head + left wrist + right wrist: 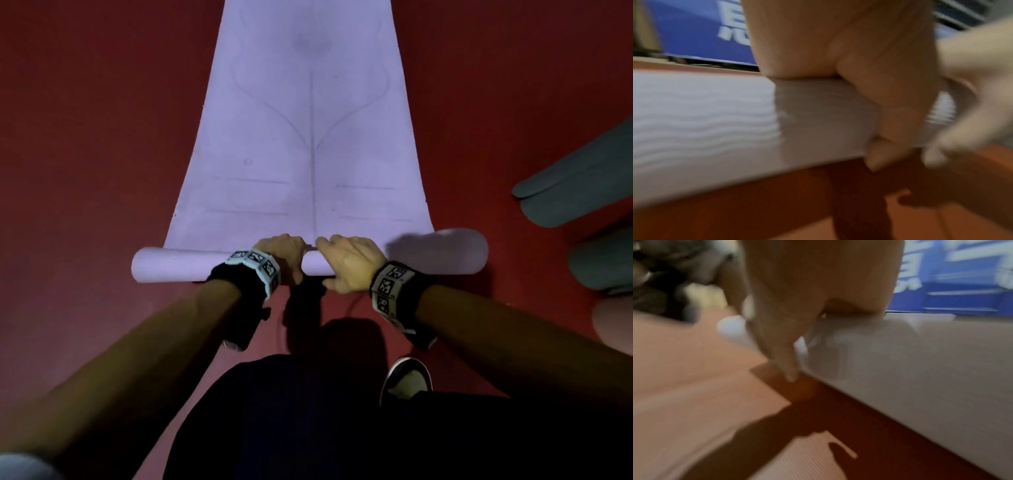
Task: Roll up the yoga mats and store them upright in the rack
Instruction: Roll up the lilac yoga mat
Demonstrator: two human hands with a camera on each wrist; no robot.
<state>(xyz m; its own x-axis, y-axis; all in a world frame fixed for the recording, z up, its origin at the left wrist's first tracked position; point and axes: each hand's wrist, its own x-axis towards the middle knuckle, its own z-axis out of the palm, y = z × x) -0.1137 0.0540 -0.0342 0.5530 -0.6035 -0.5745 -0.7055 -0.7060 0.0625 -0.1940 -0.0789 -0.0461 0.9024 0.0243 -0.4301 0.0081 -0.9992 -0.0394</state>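
Note:
A lavender yoga mat (308,137) lies flat on the red floor (85,137), stretching away from me. Its near end is wound into a thin roll (178,265) lying crosswise. My left hand (282,255) and right hand (346,263) sit side by side at the middle of that roll, fingers curled over its top. In the left wrist view the left hand (869,81) wraps the roll (705,121), thumb against its near side, with the right hand (972,89) blurred beside it. The right wrist view shows the right hand (807,296) hooked over the roll (920,369).
Two grey-green rolled mats (575,178) (603,263) and a pink one (613,318) lie at the right edge. My shoe (407,377) stands just behind the roll. A blue banner (694,29) lines the far wall. A pink mat (684,369) lies to the right.

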